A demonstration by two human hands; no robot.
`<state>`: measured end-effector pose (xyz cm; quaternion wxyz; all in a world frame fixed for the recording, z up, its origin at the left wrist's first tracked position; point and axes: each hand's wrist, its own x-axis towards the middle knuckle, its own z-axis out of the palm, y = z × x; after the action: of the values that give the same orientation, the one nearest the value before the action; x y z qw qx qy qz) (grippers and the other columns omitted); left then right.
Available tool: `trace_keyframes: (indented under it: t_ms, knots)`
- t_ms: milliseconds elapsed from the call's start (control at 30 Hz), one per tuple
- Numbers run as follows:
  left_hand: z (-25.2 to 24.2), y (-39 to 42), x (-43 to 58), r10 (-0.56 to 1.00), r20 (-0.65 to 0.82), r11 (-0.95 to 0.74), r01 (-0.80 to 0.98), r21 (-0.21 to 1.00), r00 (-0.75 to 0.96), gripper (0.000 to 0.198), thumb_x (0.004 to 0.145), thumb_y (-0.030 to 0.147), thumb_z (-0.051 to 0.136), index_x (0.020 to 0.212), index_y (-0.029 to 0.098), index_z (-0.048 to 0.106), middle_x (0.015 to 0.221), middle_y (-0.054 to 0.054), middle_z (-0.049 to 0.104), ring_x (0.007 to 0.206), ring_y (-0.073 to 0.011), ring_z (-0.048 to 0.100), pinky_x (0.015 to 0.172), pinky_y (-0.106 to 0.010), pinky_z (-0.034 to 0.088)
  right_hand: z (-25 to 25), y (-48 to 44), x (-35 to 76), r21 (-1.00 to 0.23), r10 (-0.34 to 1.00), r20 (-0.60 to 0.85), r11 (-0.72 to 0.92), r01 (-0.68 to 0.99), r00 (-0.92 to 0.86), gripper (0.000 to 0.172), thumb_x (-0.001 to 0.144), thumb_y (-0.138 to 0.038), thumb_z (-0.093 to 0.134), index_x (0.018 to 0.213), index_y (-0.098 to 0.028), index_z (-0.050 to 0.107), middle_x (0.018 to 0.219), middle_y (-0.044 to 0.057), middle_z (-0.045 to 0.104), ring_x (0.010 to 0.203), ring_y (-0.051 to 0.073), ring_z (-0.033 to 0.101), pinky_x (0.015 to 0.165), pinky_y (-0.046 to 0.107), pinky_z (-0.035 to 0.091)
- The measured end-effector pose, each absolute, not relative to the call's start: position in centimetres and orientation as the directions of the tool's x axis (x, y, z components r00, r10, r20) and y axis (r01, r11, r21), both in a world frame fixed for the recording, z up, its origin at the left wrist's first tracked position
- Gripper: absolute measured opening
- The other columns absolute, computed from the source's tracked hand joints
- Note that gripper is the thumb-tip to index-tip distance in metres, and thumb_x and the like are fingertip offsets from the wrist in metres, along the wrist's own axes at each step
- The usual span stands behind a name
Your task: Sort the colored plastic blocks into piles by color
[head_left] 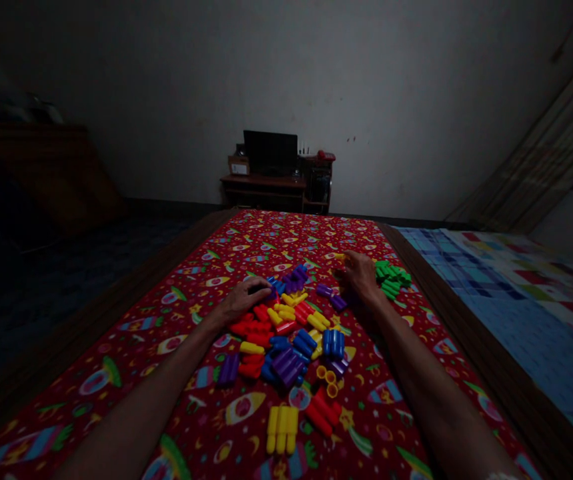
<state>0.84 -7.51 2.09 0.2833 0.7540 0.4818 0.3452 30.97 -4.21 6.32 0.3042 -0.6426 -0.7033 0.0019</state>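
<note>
My left hand (246, 297) is over the far left of a pile of plastic toy blocks, fingers curled and tips together beside a purple block (273, 293). What it pinches, if anything, is too dark to make out. My right hand (360, 275) is beyond the pile on the right, its fingers closed at a small yellow block (340, 256). Close by its wrist lie several green blocks (391, 277) in a separate group. In the pile are red blocks (254, 327), blue blocks (334, 343) and a large purple block (288, 367). A yellow block (282, 430) lies nearest me.
A red patterned cloth (191, 393) covers the surface under the blocks. A dark brown border (426, 280) runs along its side. To the right is a blue checked cover (506, 333). At the wall stands a desk (266, 183) with a monitor (270, 152).
</note>
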Motion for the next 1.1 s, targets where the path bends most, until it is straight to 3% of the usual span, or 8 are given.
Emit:
trace_keyframes:
  t_ms: [200,400,567,733,833,933,1100]
  knots:
    - [2.2,-7.4,0.9,0.915,0.259,-0.393,0.535,0.748,0.31,0.046,0.076,0.062,0.052,0.085,0.019,0.068,0.093,-0.006,0.069,0.088,-0.0237,0.063,0.084,-0.036,0.05,5.3,-4.5,32.7,-0.131,0.938,0.346,0.072,0.989,-0.022,0.034,0.088,-0.02,0.042,0.111,-0.017,0.067,0.108,0.014,0.069,0.1,0.025,0.062,0.075,0.028,0.042]
    - [2.3,-7.4,0.8,0.913,0.267,-0.401,0.547,0.735,0.309,0.05,0.075,0.066,0.051,0.084,0.019,0.068,0.093,-0.006,0.069,0.09,-0.0246,0.063,0.086,-0.037,0.05,6.1,-4.6,31.9,-0.127,0.983,0.15,0.122,0.984,-0.103,0.034,0.083,-0.014,0.047,0.109,-0.015,0.069,0.103,0.014,0.07,0.097,0.023,0.064,0.074,0.025,0.043]
    - [2.1,-7.3,0.8,0.909,0.272,-0.409,0.538,0.737,0.317,0.05,0.075,0.066,0.051,0.085,0.019,0.067,0.092,-0.007,0.069,0.09,-0.0247,0.063,0.086,-0.038,0.05,8.9,-5.3,33.5,-0.171,0.962,0.263,0.12,0.978,-0.072,0.04,0.084,-0.013,0.044,0.118,-0.017,0.065,0.107,0.011,0.07,0.099,0.02,0.063,0.077,0.024,0.042]
    - [2.3,-7.4,1.0,0.911,0.272,-0.403,0.521,0.753,0.311,0.052,0.074,0.067,0.051,0.084,0.018,0.067,0.093,-0.008,0.069,0.089,-0.0252,0.063,0.087,-0.039,0.051,9.7,-8.5,37.6,0.054,0.989,0.143,-0.044,0.998,0.036,0.029,0.089,-0.024,0.044,0.101,-0.019,0.069,0.099,0.013,0.07,0.091,0.024,0.065,0.067,0.027,0.04]
    - [2.6,-7.6,1.1,0.911,0.261,-0.397,0.516,0.759,0.318,0.05,0.075,0.066,0.052,0.084,0.019,0.067,0.092,-0.007,0.069,0.089,-0.0248,0.063,0.085,-0.038,0.051,7.6,-10.6,40.3,0.167,0.995,0.093,-0.053,0.984,0.038,0.027,0.09,-0.031,0.046,0.106,-0.02,0.065,0.099,0.013,0.069,0.09,0.024,0.063,0.067,0.027,0.038]
    - [2.8,-7.7,1.2,0.911,0.265,-0.4,0.512,0.76,0.318,0.048,0.074,0.065,0.053,0.083,0.019,0.066,0.091,-0.007,0.069,0.088,-0.0248,0.063,0.085,-0.037,0.051,5.2,-11.4,42.2,0.197,0.993,0.118,-0.02,0.98,-0.003,0.032,0.091,-0.035,0.048,0.116,-0.019,0.059,0.1,0.013,0.068,0.093,0.024,0.061,0.069,0.029,0.037]
    - [2.4,-7.5,1.0,0.905,0.275,-0.414,0.523,0.745,0.324,0.045,0.076,0.061,0.052,0.082,0.018,0.065,0.091,-0.007,0.068,0.087,-0.024,0.063,0.085,-0.037,0.05,3.4,-10.5,43.0,0.174,0.984,0.175,-0.018,0.985,-0.013,0.031,0.092,-0.035,0.045,0.114,-0.019,0.058,0.096,0.012,0.068,0.088,0.023,0.06,0.066,0.029,0.034]
